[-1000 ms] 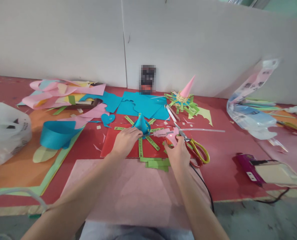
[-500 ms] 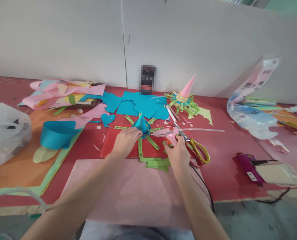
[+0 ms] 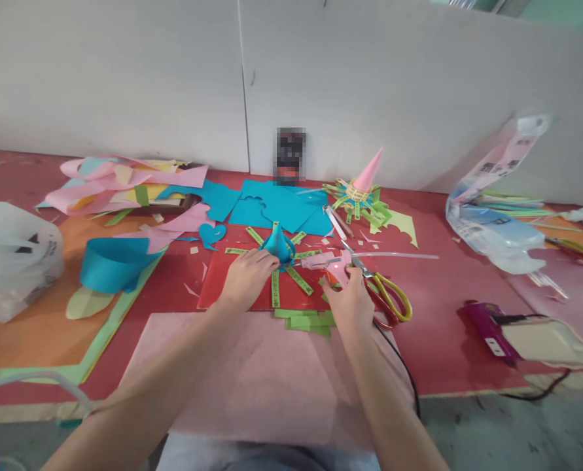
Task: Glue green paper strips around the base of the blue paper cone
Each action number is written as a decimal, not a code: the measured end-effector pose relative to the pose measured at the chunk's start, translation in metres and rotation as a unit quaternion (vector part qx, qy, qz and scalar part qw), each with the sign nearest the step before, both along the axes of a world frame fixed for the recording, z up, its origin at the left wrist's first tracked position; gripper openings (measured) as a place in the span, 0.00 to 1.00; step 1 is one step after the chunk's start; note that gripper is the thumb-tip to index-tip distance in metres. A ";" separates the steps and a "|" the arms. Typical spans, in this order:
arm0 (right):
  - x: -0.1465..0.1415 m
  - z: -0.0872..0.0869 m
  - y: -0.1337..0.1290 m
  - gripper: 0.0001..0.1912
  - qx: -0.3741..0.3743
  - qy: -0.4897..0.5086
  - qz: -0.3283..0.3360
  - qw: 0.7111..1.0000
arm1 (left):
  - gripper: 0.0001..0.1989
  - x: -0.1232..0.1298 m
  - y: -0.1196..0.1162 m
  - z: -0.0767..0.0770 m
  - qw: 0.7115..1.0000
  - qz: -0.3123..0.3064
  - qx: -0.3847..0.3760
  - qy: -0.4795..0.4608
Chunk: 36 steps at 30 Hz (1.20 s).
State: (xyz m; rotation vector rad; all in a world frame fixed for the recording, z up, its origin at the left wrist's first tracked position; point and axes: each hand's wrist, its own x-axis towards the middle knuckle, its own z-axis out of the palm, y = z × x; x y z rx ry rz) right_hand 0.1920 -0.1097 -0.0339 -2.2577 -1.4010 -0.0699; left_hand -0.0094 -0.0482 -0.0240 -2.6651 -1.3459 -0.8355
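- Blue cone (image 3: pixel 277 242): smooth matte paper, tip up, right at the fingertips of your L hand (image 3: pixel 249 276); curved blue piece shows by its base.
- Printed green strips (image 3: pixel 300 281): flat, narrow, dark marks, fanned like spokes round the cone, ahead of & to R of your L hand.
- Red sheet (image 3: pixel 249 298): flat, under the strips, below your L hand.
- Pink glue gun (image 3: pixel 339 264): gripped in your R hand (image 3: pixel 353 297), nozzle aimed L near cone's base; can't tell if touching.
- Clear stick (image 3: pixel 402 256): thin, straight, beyond & R of your R hand.
- Scissors (image 3: pixel 394 296): metal blades, red + yellow handles, just R of your R hand.
- Plain green slips (image 3: pixel 308 322): loose pile btwn your hands, nearer you.
- L hand pose: back up, fingers bunched narrow; thumb hidden, can't tell if pinching. Forearm slants in from lower L.
- R hand pose: curled round gun's handle, forearm angled in from lower R.
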 end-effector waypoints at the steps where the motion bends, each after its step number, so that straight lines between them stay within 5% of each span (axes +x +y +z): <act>1: 0.000 0.001 0.000 0.21 0.000 0.003 -0.002 1.000 | 0.11 0.000 0.000 0.000 1.000 0.003 0.004 -0.001; 9: 0.002 0.005 0.001 0.22 -0.001 0.026 -0.016 1.000 | 0.11 0.000 -0.004 0.002 0.996 0.066 0.058 0.015; 36: 0.003 0.006 0.000 0.23 -0.007 0.049 -0.012 0.999 | 0.13 0.012 0.002 -0.006 0.997 0.041 0.038 0.044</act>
